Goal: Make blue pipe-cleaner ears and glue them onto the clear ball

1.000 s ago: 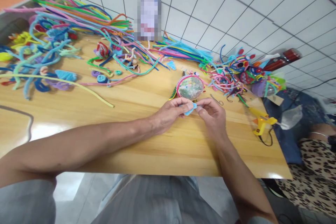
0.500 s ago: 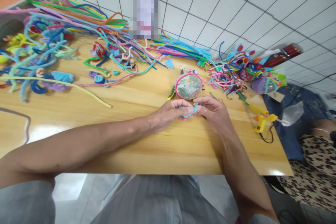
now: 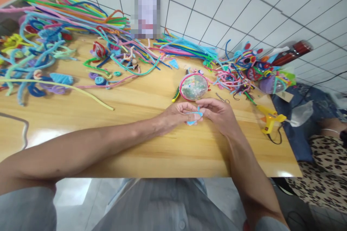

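A small light-blue pipe-cleaner piece (image 3: pixel 192 122) is pinched between the thumb and fingers of my left hand (image 3: pixel 180 114). My right hand (image 3: pixel 215 112) has its thumb and fingertips closed at the right end of the same piece, where a short blue tip sticks up. Just beyond my fingers lies a round clear dome with a pink pipe-cleaner rim (image 3: pixel 193 86). Yellow-and-green handled pliers (image 3: pixel 176 94) lie partly hidden beneath it. Farther back rests a light-blue triangular pipe-cleaner piece (image 3: pixel 174 64).
Loose pipe cleaners (image 3: pixel 78 11) are heaped at the back left, with another bundle (image 3: pixel 187 47) along the wall. Small scissors (image 3: pixel 222 98) and a yellow glue gun (image 3: pixel 269 118) with a cord lie to the right. Another person in leopard print (image 3: pixel 328 162) sits at the right edge.
The blue piece has tilted slightly in my fingers, and its short tip now points more upright. Both hands stay nearly in place; the view has shifted a little.
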`<move>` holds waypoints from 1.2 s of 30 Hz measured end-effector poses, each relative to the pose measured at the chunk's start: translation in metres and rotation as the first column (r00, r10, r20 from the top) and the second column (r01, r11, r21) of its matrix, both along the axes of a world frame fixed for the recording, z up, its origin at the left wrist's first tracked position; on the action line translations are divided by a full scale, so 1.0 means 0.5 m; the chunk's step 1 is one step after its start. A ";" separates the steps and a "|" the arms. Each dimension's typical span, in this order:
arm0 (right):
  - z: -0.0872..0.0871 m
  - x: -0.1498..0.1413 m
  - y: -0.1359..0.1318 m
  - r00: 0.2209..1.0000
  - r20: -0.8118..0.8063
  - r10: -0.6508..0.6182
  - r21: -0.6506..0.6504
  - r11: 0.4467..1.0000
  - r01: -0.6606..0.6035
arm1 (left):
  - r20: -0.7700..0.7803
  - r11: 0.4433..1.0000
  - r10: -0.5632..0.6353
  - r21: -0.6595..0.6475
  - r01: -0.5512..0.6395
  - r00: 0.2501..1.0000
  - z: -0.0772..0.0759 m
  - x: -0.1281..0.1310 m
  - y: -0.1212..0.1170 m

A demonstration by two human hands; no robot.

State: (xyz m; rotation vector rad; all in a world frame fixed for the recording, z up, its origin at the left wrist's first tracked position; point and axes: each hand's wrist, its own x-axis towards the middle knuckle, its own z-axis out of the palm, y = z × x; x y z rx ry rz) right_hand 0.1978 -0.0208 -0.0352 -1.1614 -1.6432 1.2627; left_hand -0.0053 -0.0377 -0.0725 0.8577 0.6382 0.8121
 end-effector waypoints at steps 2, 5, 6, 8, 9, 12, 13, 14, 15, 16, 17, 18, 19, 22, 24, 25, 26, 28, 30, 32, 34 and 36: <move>0.000 -0.002 0.000 1.000 0.017 -0.004 0.017 1.000 0.004 | -0.033 1.000 0.000 -0.001 0.000 0.999 0.001 0.000 -0.001; 0.002 -0.004 -0.002 1.000 0.018 -0.023 0.042 0.999 0.022 | -0.074 1.000 0.018 0.015 -0.017 0.997 0.004 -0.001 -0.004; 0.003 -0.005 -0.003 1.000 0.016 -0.027 0.046 0.999 0.026 | -0.084 0.999 0.026 0.025 -0.024 0.996 0.005 -0.001 -0.005; 0.005 -0.007 -0.006 0.999 0.017 -0.031 0.047 0.998 0.030 | -0.097 0.999 0.033 0.039 -0.029 0.995 0.006 -0.001 -0.006; 0.006 -0.007 -0.007 0.999 0.020 -0.032 0.047 0.998 0.031 | -0.102 0.999 0.031 0.040 -0.027 0.994 0.006 -0.001 -0.006; 0.007 -0.011 -0.013 0.999 0.035 -0.032 0.056 0.998 0.030 | -0.120 0.999 0.006 0.041 -0.001 0.993 0.006 -0.002 -0.005; 0.007 -0.012 -0.015 0.999 0.043 -0.028 0.061 0.998 0.026 | -0.128 0.999 -0.006 0.045 0.012 0.992 0.006 -0.002 -0.004; 0.006 -0.013 -0.017 0.998 0.053 -0.022 0.065 0.998 0.019 | -0.136 0.998 -0.017 0.049 0.024 0.991 0.006 -0.001 -0.004; 0.006 -0.015 -0.020 0.998 0.063 -0.015 0.073 0.997 0.011 | -0.142 0.998 -0.029 0.052 0.037 0.989 0.005 -0.001 -0.004; 0.006 -0.016 -0.022 0.997 0.073 -0.009 0.085 0.996 0.003 | -0.145 0.998 -0.036 0.052 0.044 0.989 0.005 -0.001 -0.003; 0.007 -0.017 -0.024 0.997 0.080 -0.004 0.100 0.995 -0.004 | -0.144 0.998 -0.039 0.050 0.047 0.989 0.004 0.000 -0.004; 0.008 -0.018 -0.026 0.996 0.088 -0.003 0.119 0.993 -0.008 | -0.141 0.998 -0.037 0.046 0.044 0.989 0.004 0.001 -0.004; 0.009 -0.019 -0.028 0.995 0.097 -0.005 0.139 0.990 -0.009 | -0.136 0.999 -0.031 0.040 0.037 0.990 0.003 0.002 -0.004; 0.016 -0.020 -0.034 0.989 0.148 -0.029 0.193 0.981 0.000 | -0.120 1.000 -0.011 0.009 0.012 0.993 -0.001 0.003 -0.006; 0.020 -0.019 -0.037 0.980 0.191 -0.053 0.238 0.971 0.006 | -0.123 1.000 -0.003 0.008 0.004 0.992 -0.003 0.002 -0.006; 0.021 -0.018 -0.038 0.976 0.203 -0.074 0.268 0.963 0.017 | -0.128 1.000 0.006 0.020 -0.003 0.992 -0.003 0.002 -0.006; 0.022 -0.017 -0.038 0.973 0.206 -0.102 0.302 0.953 0.036 | -0.133 0.999 0.018 0.037 -0.013 0.991 -0.003 0.001 -0.005; 0.022 -0.014 -0.037 0.966 0.202 -0.160 0.353 0.932 0.080 | -0.141 0.997 0.049 0.073 -0.038 0.989 -0.004 -0.001 -0.004; 0.023 -0.013 -0.034 0.958 0.222 -0.181 0.362 0.928 0.091 | -0.145 0.993 0.074 0.103 -0.059 0.987 -0.004 -0.003 -0.002; 0.024 -0.014 -0.031 0.946 0.290 -0.147 0.344 0.938 0.040 | -0.148 0.989 0.086 0.130 -0.067 0.985 -0.005 -0.003 -0.001; 0.025 -0.017 -0.028 0.924 0.365 -0.110 0.330 0.944 -0.018 | -0.154 0.987 0.085 0.148 -0.062 0.984 -0.006 -0.002 -0.001; 0.024 -0.019 -0.026 0.912 0.400 -0.095 0.319 0.947 -0.041 | -0.163 0.988 0.074 0.149 -0.049 0.984 -0.006 -0.001 0.000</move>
